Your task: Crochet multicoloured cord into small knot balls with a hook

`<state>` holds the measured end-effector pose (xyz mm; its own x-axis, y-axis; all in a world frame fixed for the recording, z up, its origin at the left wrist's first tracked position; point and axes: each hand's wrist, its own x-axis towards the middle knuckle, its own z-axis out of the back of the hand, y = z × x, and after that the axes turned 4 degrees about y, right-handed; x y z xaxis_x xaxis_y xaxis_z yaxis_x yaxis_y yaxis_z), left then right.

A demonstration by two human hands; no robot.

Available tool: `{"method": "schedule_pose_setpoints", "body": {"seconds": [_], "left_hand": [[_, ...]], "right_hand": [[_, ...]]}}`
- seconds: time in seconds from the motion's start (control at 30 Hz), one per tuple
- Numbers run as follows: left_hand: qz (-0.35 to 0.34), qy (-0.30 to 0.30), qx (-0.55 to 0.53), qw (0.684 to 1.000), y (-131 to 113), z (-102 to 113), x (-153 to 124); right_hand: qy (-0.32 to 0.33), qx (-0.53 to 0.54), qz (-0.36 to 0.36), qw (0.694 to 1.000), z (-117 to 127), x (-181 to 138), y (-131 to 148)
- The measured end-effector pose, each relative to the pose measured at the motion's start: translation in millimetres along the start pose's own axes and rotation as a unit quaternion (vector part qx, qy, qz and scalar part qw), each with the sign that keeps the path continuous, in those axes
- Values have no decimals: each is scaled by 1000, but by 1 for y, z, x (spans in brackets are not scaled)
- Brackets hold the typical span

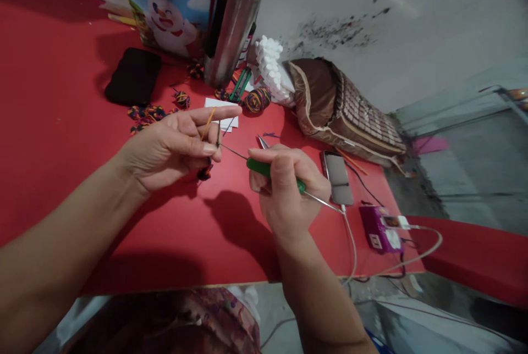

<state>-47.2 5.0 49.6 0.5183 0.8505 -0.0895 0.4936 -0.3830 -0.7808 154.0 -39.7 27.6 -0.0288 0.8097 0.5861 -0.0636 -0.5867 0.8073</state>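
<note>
My right hand (284,183) is closed round a crochet hook with a green handle (270,171), whose thin metal tip reaches left toward my left hand (175,142). The left hand pinches a small dark crochet piece (205,171) between thumb and fingers, and its index finger is stretched out with a multicoloured strand of yarn (208,123) running over it. Both hands hover above the red table (61,123).
A steel flask (231,24), a cartoon-printed bag (169,7), a black pouch (133,76), a yarn ball (256,99), several small crocheted pieces (144,115), a brown cushion (346,109), a phone (337,176) and a purple power bank (379,228) with cables lie around.
</note>
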Motion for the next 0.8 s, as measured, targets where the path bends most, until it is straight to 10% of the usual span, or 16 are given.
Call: {"method": "schedule_pose_setpoints", "body": {"seconds": [0.4, 0.8], "left_hand": [[-7, 0, -33, 999, 7, -1, 2], [-10, 2, -9, 1000, 3, 7, 2]], "right_hand": [[-22, -102, 108, 989, -7, -6, -8], [-22, -35, -30, 999, 0, -1, 5]]}}
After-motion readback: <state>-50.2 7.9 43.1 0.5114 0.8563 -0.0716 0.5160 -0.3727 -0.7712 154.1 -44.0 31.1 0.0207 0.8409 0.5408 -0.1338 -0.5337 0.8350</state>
